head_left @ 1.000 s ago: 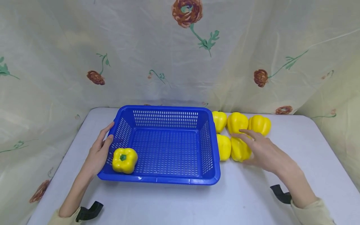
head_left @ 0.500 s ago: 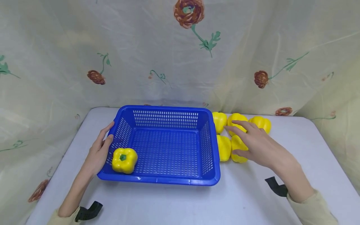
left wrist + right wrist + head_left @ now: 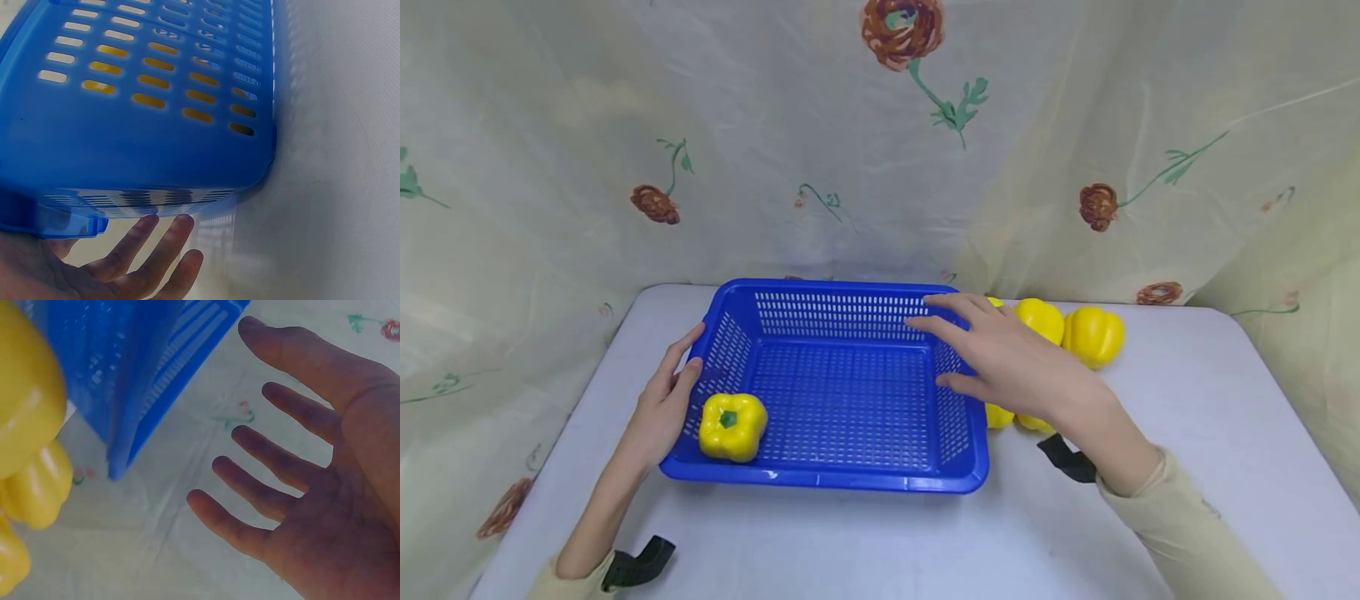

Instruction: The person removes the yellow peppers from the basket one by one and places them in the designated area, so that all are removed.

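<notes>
A blue perforated plastic basket (image 3: pixel 820 481) stands on the table in the head view. My left hand (image 3: pixel 658 417) grips its left rim, thumb at the edge; in the left wrist view the fingers (image 3: pixel 165 250) are at the outer wall (image 3: pixel 125 150). One yellow bell pepper (image 3: pixel 733 427) with a green stem lies inside, at the near left corner. Above the basket's right rim hovers my right hand (image 3: pixel 1022 358), fingers spread. The right wrist view shows that palm (image 3: pixel 331 544) bare, holding nothing. Partly covered by this hand, several yellow bell peppers (image 3: pixel 1093 336) sit right of the basket.
A white cloth covers the table (image 3: pixel 880 550). Behind it hangs a pale curtain (image 3: pixel 760 125) with printed flowers. Close to the right wrist camera are yellow peppers (image 3: pixel 25 400) beside the basket.
My right hand has moved left from above the peppers to over the basket's right rim, covering some peppers. The left hand, basket and the pepper inside stay where they were.
</notes>
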A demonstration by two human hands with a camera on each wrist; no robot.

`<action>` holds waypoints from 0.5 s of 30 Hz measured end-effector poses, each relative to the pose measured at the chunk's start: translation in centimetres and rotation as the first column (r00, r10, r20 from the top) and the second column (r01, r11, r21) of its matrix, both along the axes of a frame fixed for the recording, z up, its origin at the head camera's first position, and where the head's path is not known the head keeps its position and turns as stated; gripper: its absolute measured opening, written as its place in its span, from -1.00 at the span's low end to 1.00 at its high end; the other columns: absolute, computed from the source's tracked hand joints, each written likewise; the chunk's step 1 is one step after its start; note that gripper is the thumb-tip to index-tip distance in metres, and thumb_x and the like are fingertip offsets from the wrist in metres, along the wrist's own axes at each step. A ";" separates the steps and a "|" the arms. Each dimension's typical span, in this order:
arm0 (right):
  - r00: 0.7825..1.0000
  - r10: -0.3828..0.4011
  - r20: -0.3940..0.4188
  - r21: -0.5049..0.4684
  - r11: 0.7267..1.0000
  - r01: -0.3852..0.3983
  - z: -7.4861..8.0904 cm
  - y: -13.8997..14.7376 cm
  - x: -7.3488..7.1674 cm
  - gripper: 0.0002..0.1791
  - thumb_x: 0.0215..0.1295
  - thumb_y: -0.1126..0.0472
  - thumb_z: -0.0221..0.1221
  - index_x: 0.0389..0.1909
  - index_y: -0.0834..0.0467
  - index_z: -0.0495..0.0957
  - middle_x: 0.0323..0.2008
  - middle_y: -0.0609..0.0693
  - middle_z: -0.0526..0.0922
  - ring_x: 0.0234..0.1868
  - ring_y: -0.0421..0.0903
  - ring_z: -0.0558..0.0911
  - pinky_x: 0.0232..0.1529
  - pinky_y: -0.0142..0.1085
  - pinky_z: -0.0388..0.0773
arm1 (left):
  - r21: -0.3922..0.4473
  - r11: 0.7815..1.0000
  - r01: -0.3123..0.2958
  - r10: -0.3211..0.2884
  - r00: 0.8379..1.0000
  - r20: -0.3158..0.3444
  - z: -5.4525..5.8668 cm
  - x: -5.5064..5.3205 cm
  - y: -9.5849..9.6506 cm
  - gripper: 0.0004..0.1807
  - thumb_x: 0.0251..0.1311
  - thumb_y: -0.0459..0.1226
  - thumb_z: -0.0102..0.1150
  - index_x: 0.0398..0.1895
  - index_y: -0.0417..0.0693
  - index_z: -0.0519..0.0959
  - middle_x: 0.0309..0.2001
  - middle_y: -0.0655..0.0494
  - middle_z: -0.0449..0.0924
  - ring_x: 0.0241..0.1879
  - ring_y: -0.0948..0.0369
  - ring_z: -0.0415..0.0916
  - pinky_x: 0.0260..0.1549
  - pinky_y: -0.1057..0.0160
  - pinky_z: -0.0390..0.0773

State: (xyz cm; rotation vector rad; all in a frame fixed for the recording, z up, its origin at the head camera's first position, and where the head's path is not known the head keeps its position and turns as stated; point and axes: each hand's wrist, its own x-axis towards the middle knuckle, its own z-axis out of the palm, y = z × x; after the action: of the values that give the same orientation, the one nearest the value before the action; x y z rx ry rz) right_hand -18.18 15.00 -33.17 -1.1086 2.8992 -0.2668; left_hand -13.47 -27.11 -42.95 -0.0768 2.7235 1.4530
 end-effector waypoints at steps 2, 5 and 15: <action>0.999 0.032 0.004 0.000 0.999 -0.032 0.0 -1.1 -0.2 -0.20 0.40 -0.01 0.44 0.60 -0.11 0.37 0.63 0.13 0.33 0.64 0.23 0.34 0.53 0.32 0.43 | 0.002 1.000 0.002 -0.002 1.000 -0.002 0.0 0.0 0.0 -0.37 0.77 0.06 -0.41 0.80 0.41 -0.10 0.75 -0.23 0.01 0.56 -0.44 0.25 0.46 -0.64 0.19; 0.998 0.061 0.010 0.014 0.998 -0.061 -0.1 -2.7 -0.3 -0.23 0.42 -0.03 0.42 0.59 -0.11 0.38 0.64 0.12 0.33 0.64 0.21 0.33 0.58 0.28 0.39 | 0.002 1.000 0.004 -0.004 1.000 -0.005 0.0 0.0 0.1 -0.37 0.77 0.06 -0.41 0.80 0.39 -0.10 0.75 -0.24 0.02 0.55 -0.43 0.28 0.45 -0.64 0.21; 0.979 0.203 0.015 0.129 0.971 -0.203 -0.1 -9.0 -0.4 -0.25 0.50 -0.07 0.34 0.64 -0.17 0.32 0.69 0.05 0.26 0.68 0.16 0.31 0.56 0.25 0.44 | 0.004 1.000 0.005 -0.005 1.000 -0.013 0.0 0.1 0.1 -0.37 0.77 0.05 -0.40 0.80 0.37 -0.09 0.74 -0.26 0.04 0.52 -0.43 0.32 0.43 -0.63 0.25</action>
State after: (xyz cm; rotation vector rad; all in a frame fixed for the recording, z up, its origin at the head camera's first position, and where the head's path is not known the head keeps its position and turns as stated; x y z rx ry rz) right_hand -18.56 5.99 -33.22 -1.3664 2.7263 -0.0709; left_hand -13.38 -27.06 -42.97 -0.0607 2.7295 1.4628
